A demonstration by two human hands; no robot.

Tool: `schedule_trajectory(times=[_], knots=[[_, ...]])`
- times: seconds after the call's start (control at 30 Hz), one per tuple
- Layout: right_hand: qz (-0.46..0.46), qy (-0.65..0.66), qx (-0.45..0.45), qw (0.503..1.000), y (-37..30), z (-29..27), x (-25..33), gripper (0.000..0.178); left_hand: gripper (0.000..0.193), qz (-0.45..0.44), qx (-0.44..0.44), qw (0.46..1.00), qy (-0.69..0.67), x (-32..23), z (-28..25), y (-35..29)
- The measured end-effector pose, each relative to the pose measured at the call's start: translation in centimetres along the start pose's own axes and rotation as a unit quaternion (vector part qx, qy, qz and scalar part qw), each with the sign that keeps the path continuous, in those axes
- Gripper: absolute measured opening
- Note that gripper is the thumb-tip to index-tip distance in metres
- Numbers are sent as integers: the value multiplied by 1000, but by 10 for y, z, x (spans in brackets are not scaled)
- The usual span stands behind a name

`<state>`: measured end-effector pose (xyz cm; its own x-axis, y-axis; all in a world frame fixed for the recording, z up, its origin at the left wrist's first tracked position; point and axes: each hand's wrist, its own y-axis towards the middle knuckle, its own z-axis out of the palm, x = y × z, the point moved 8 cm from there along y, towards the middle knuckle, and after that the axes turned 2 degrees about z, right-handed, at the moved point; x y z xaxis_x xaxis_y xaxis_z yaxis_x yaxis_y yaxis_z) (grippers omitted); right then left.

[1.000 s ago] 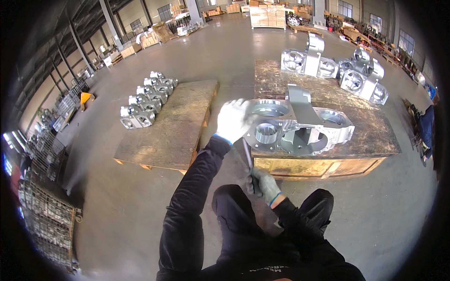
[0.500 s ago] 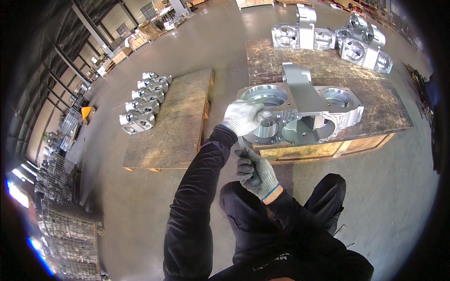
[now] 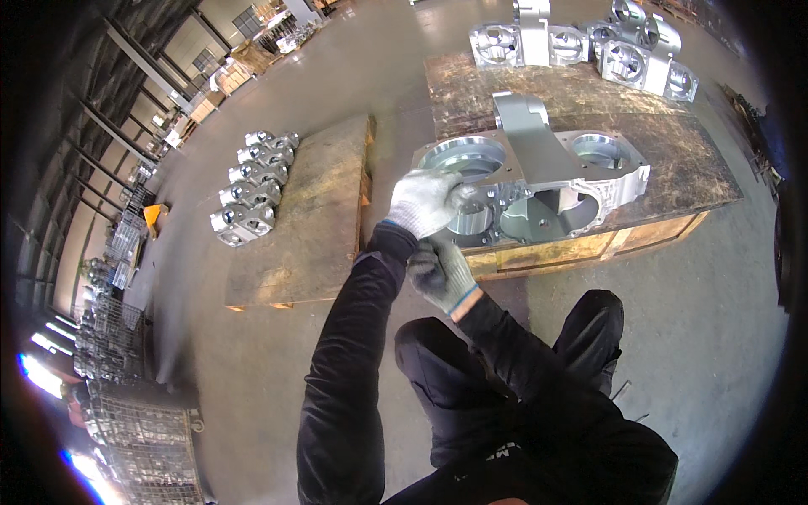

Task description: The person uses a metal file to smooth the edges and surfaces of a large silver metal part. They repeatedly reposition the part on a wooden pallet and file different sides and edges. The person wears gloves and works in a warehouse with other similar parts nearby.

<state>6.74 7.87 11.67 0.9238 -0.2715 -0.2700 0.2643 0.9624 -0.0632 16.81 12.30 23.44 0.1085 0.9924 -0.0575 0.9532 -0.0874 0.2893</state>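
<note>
A large silver machined metal housing [image 3: 539, 156] with round bores lies at the near left part of the right wooden platform [image 3: 699, 177]. My left hand [image 3: 427, 202], in a white knit glove, is closed over its near left corner, beside the round openings. Just below it is my right hand [image 3: 442, 273], in a greyer glove with dirty fingers. Its fingers are curled round the dark-handled tool with a narrow metal blade that shows in the earlier frame. That tool is now mostly hidden by my hands, and where its tip touches cannot be seen.
Several similar housings [image 3: 526, 42] stand at the far side of the right platform. On the left, a lower wooden pallet [image 3: 316, 210] bears a row of smaller castings [image 3: 252, 189]. Wire mesh cages [image 3: 143, 438] line the far left, near a yellow object [image 3: 154, 217].
My right hand has moved up and slightly left, closer under my left hand, and the tool has gone from sight. My left hand stays on the housing's corner. The view has shifted slightly.
</note>
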Motion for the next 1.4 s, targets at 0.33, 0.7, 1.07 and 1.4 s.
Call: schedule_trajectory(times=[0.33, 0.7, 1.07, 1.4], knots=[[38, -118, -54, 991, 4, -4, 15, 26, 41, -29, 16, 999, -6, 1, 1, -2], [-32, -730, -192, 655, -217, -82, 96, 45, 28, 7, -119, 992, 30, -17, -9, -10], [-426, -834, -257, 239, -336, 47, 174, 60, 46, -53, -285, 950, 115, -68, 2, -45], [-433, -808, -398, -25, -336, 100, 279, 38, 18, -80, -289, 949, 97, -51, 0, -21]])
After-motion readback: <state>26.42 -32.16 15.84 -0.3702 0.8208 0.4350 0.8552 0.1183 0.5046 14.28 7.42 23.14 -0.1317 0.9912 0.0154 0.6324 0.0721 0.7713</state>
